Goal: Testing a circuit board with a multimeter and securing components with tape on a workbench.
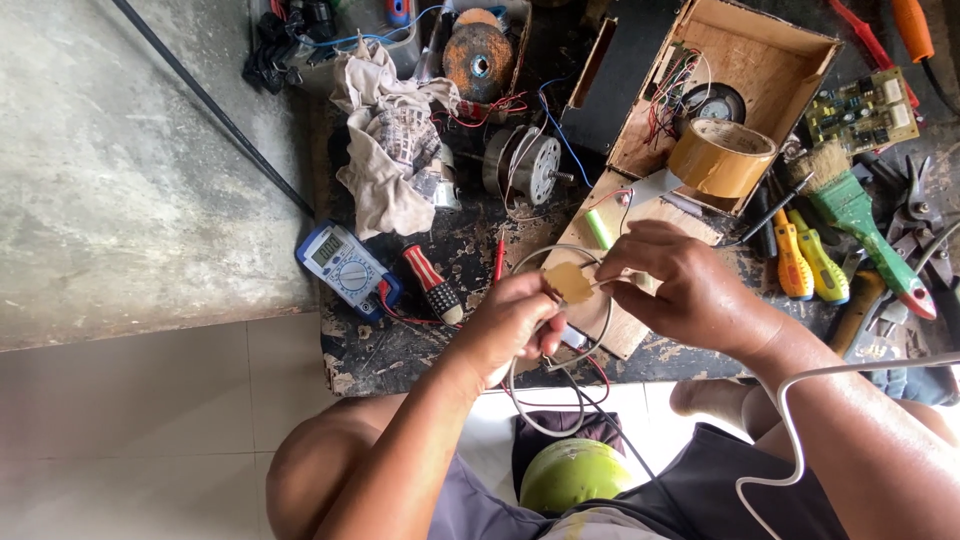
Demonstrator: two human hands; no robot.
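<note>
The piece of brown tape (570, 283) sits between my two hands, just above the near edge of the wooden board (600, 300). My left hand (515, 325) closes around the grey cable (560, 390) below it, thumb touching the tape. My right hand (680, 285) pinches its far side, fingertips (612, 275) almost closed.

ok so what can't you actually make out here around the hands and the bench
- Head view: what the left hand grips, besides the white cable, is covered by its own fingers.
- Head view: the tan tape piece hides whatever it wraps, and the right hand covers its far end.
- Head view: the multimeter screen is too small to read.
- Head view: the tools at the right are cut by the frame edge.
</note>
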